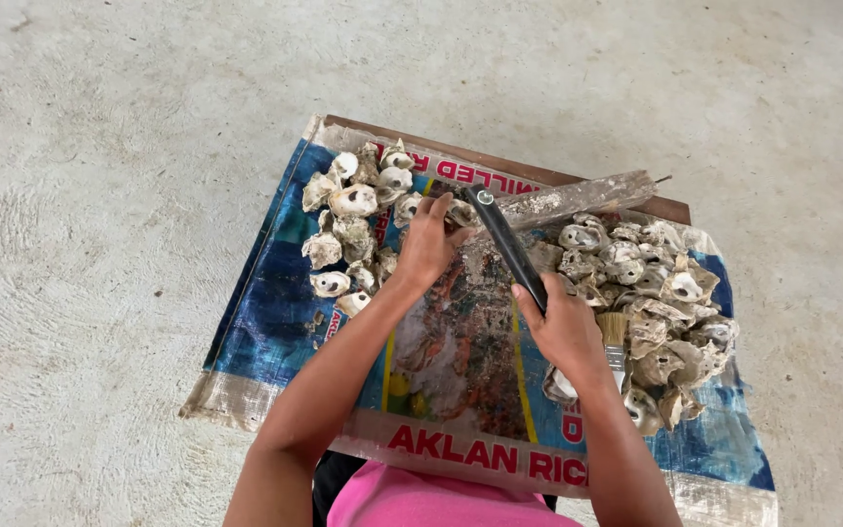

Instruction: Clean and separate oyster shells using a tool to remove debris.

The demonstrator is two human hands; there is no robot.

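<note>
Black-handled blade (507, 244) is clamped in your right hand (566, 330), fingers closed round the grip, tip angled up-left. Your left hand (429, 242) curls over a shell (461, 213) against the wooden block (578, 199), on the printed sack (275, 312). Shell piles (353, 224) flank both sides.

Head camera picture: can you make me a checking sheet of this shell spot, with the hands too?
Surface: printed woven sack spread over a wooden board.
Job's things: left shell pile; right shell pile; dark tool; crusted wood block.
Clutter: paintbrush beside the right pile.
Hands: left hand on a shell; right hand grips the tool.
Cables: nothing seen.
Surroundings: bare concrete floor.
</note>
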